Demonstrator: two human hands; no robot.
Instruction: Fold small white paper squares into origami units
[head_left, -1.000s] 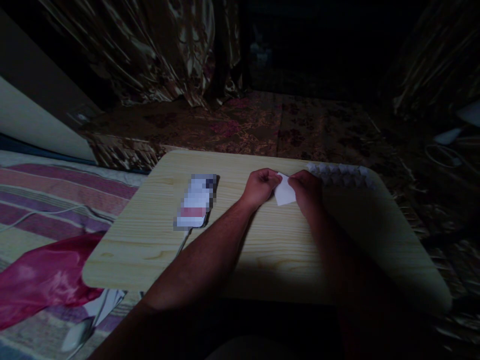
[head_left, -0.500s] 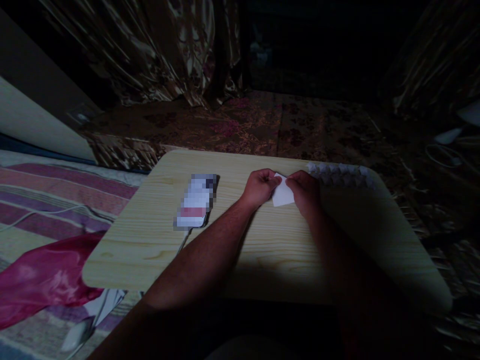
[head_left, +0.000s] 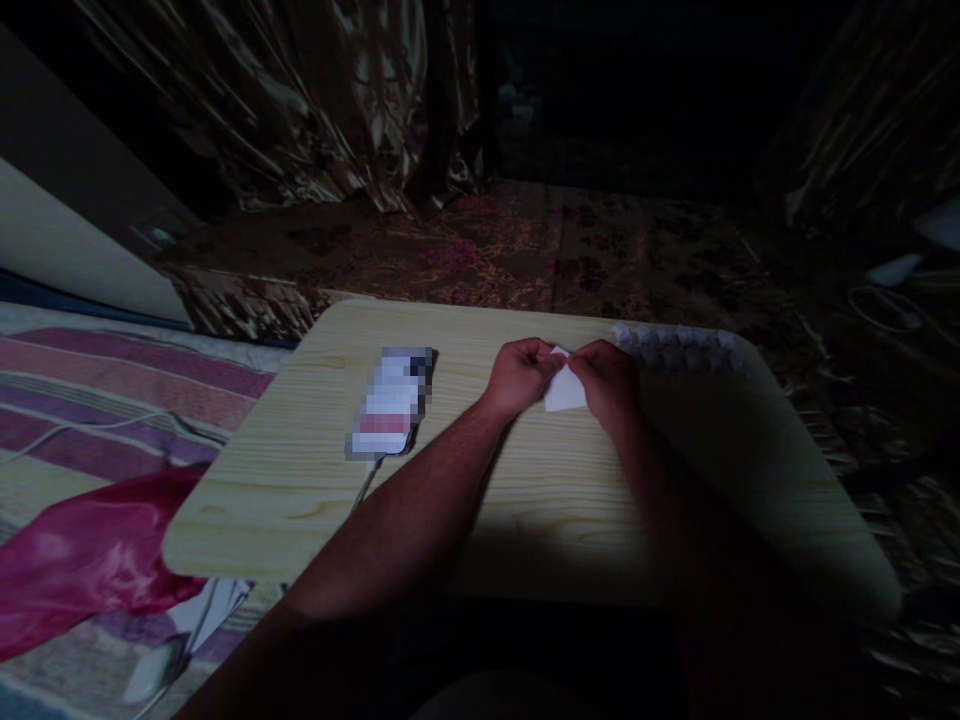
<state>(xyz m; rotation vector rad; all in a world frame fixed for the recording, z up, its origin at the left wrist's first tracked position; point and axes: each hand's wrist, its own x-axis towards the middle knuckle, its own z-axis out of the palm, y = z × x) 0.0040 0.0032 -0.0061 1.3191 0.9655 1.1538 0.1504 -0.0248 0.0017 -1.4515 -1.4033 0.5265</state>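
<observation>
Paper pinched in left hand, right hand

free tabletop between phone and left hand, white pieces blocking far right edge

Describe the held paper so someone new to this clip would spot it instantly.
At the pale wooden table, find the left hand and right hand. Pinched between them is the white paper, smooth and straight-edged, unlike the lumpy pale pieces lined up to its right.
</observation>
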